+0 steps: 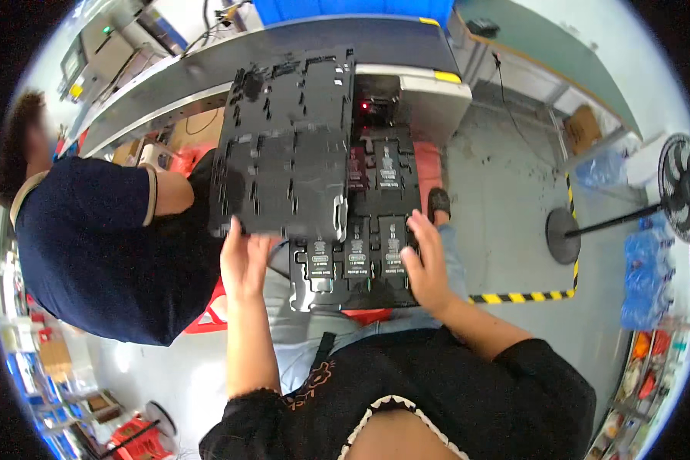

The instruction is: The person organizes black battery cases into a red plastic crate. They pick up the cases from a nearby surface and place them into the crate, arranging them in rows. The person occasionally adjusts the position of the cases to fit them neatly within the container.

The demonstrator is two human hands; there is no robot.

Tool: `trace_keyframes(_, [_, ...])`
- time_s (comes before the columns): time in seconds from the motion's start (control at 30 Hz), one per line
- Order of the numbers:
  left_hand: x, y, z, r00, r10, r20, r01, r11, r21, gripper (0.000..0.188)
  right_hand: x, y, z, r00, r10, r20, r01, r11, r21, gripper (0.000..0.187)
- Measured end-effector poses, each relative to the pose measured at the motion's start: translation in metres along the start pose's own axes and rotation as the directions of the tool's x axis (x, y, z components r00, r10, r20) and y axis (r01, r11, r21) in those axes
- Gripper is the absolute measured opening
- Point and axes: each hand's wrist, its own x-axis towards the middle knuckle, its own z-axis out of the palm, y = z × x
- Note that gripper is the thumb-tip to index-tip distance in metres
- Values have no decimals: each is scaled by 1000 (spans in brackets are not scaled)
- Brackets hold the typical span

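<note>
1. Two black trays that I can count: the upper tray (284,172) is held up at a tilt, overlapping the left part of the lower tray (353,295), which sits in front of the person, above their legs.
2. In the lower tray I make out five flat packs (356,257): three side by side in the near row, two farther off. Of the far pair, one looks dark red; the upper tray hides any others.
3. The packs carry small white print, several lines each, too fine to read from here.
4. The left hand (245,264) grips the upper tray's near-left edge, thumb up along it.
5. The right hand (431,268) is half open, thumb and fingers apart, at the lower tray's right edge; I can't tell whether it touches.
6. Beyond lies one dark conveyor belt (391,42), with a blue bin (345,11) behind it.
7. One co-worker (92,245) in dark blue sits at the left; a black fan (676,180) stands at the right.
</note>
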Motion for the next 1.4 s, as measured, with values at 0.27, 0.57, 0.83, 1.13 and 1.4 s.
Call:
trace_keyframes(0.27, [-133,-61,35,870,2,-493,316,764,562,26,34,-20,-4,992,124,-31,-123,992,29,55])
trace_keyframes(0.57, [-111,-30,43,747,-86,-659,647,-132,751,56,44,29,7,996,-68,58,85,928,-362,57])
trace_keyframes(0.83, [-40,-63,-9,958,246,-148,172,-77,982,50,86,46,15,974,-114,195,181,910,-372,54])
trace_keyframes(1.13, [-46,-66,-9,962,154,-224,211,95,973,45,89,45,13,961,-57,271,194,838,-511,58])
trace_keyframes(1.4, [-45,-69,-18,959,228,-169,205,-146,968,50,71,49,11,993,-115,38,120,980,-160,60])
